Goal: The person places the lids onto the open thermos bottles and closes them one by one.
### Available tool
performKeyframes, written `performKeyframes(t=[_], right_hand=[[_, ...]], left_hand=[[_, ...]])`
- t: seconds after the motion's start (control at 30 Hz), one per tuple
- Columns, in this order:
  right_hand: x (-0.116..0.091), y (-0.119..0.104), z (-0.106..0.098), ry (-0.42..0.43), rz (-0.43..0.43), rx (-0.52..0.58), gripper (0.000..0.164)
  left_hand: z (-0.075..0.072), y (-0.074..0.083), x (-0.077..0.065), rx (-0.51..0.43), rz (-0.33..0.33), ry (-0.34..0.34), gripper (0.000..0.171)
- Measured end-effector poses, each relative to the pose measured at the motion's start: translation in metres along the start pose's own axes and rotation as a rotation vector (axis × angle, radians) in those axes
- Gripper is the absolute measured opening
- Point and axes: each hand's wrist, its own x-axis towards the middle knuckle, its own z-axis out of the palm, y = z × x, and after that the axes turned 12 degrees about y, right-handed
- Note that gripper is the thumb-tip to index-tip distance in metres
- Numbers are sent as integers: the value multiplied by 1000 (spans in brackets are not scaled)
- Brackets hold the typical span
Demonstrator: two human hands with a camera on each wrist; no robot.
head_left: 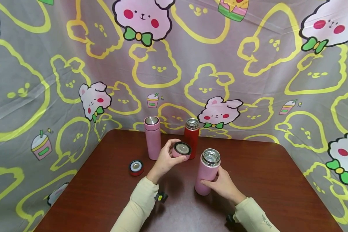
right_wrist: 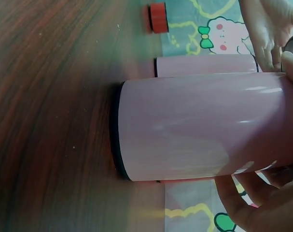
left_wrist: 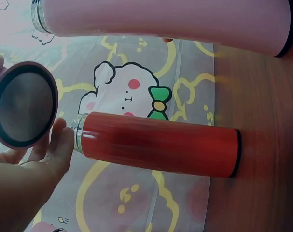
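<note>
My left hand holds a pink bottle lid by its side, with the underside and dark ring facing up. My right hand grips the lower body of a pink thermos bottle. That bottle is nearly upright, uncapped, its steel mouth showing, and its base is close to the table. Apart from it, the lid is up and to the left. Behind the lid stands a red thermos bottle, also uncapped and partly hidden by my left hand in the head view. The left wrist view shows its whole red body.
A second pink thermos bottle stands capped at the back left. In front of it, a red lid lies underside up on the brown table. Patterned cloth with cartoon figures hangs behind and at both sides.
</note>
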Motion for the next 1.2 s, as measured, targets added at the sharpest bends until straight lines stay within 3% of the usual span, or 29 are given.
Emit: performKeyframes(t=[0.23, 0.4, 0.6, 0.77, 0.87, 1.03, 1.2], right_hand=[[-3, -20, -4, -26, -23, -1, 66], [-5, -36, -12, -61, -7, 15, 71], [-3, -21, -18, -61, -122, 41, 72], [-1, 2, -16, -58, -154, 53, 69], [-1, 6, -16, -63, -135, 76, 70], [-6, -13, -18, -57, -127, 98, 70], [-7, -26, -20, -51, -101, 85, 67]], left_hand=[[0, 1, 1, -46, -2, -34, 59], [2, 4, 1, -21, -5, -10, 64], [6, 6, 1, -72, -3, -16, 58], [10, 9, 1, -94, 13, -50, 60], [11, 10, 1, -81, 21, -43, 64], [13, 13, 2, -9, 52, -21, 68], [15, 16, 3, 46, 54, -42, 63]])
